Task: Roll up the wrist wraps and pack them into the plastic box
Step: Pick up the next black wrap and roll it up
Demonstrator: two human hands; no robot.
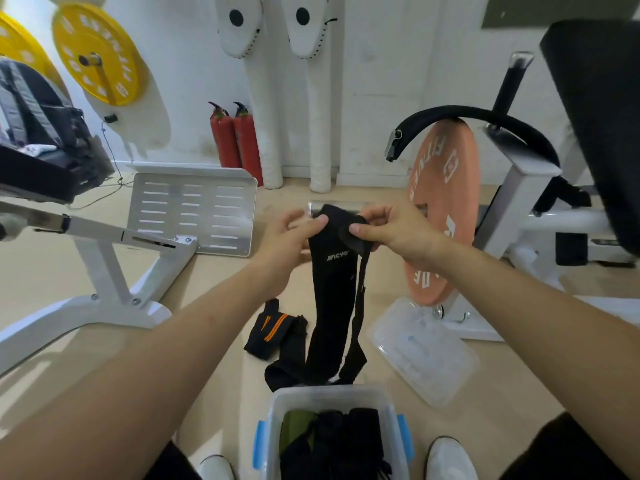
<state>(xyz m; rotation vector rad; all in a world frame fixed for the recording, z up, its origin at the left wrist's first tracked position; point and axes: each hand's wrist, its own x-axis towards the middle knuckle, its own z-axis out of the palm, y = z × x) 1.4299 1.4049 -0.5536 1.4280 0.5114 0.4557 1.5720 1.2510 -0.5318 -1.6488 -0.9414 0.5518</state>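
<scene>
A gym room, with a pale floor (214, 268), a white wall and weight plates around. Both hands hold a black wrist wrap (329, 289) up in the middle. The left hand (294, 233) pinches its top edge. The right hand (388, 230) has its fingers (356, 230) curled around the top corner, where a roll seems to begin. The long rest hangs down to the floor, just beyond the near plastic box (329, 389), which contains dark wraps (346, 438). The risk I see: the thin strap (360, 289) hanging beside may get caught inside the roll, or the tail may twist, and the roll becomes loose. An orange-striped wrap (273, 327) lies on the floor to the left.
</scene>
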